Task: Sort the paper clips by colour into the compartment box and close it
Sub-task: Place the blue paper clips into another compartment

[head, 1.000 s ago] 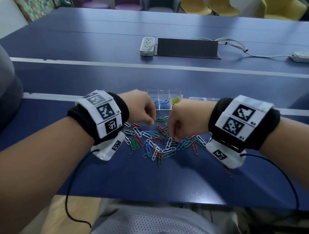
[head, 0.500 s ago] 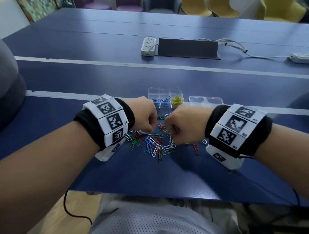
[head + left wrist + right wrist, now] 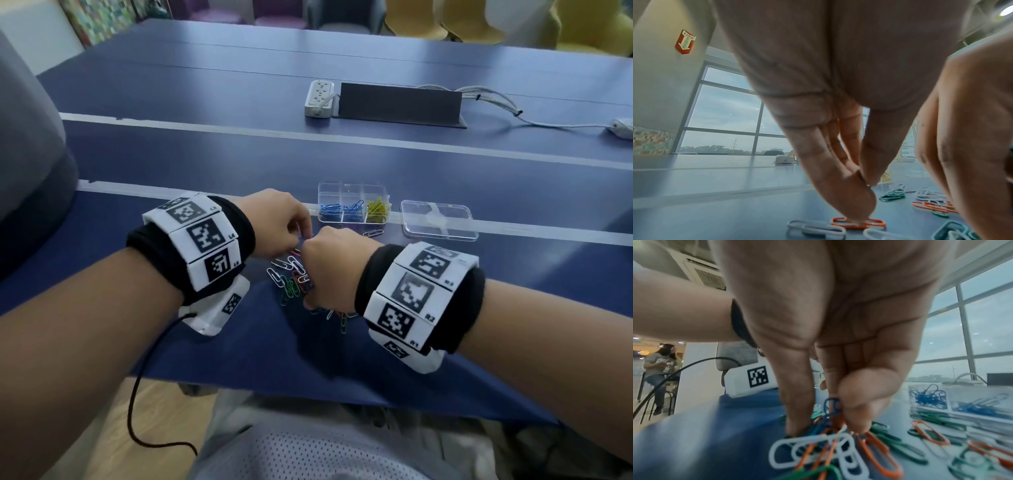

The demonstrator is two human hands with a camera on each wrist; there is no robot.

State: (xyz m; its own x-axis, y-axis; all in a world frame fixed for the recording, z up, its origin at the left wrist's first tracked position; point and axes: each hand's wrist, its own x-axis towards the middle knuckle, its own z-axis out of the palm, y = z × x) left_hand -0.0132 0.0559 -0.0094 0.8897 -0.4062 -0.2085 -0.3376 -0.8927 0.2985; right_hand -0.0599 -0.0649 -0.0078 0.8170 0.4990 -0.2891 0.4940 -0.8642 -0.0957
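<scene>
Table (image 3: 342,154): left hand (image 3: 838,105) presses flat orange clip (image 3: 859,226); right hand (image 3: 838,321) pinches upright blue clip (image 3: 830,404).

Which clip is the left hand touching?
The orange clip, under the left hand's fingertip; the white clips beside it lie clear of the fingers.

The clips (image 3: 291,281) are wire in a smooth coloured coating with a faint sheen. The box (image 3: 352,190) and lid (image 3: 438,222) are clear, glossy plastic. The desk (image 3: 239,342) is smooth and softly reflective. The wristbands (image 3: 157,260) are matt black cloth, and the power strip (image 3: 319,97) is white plastic.
</scene>
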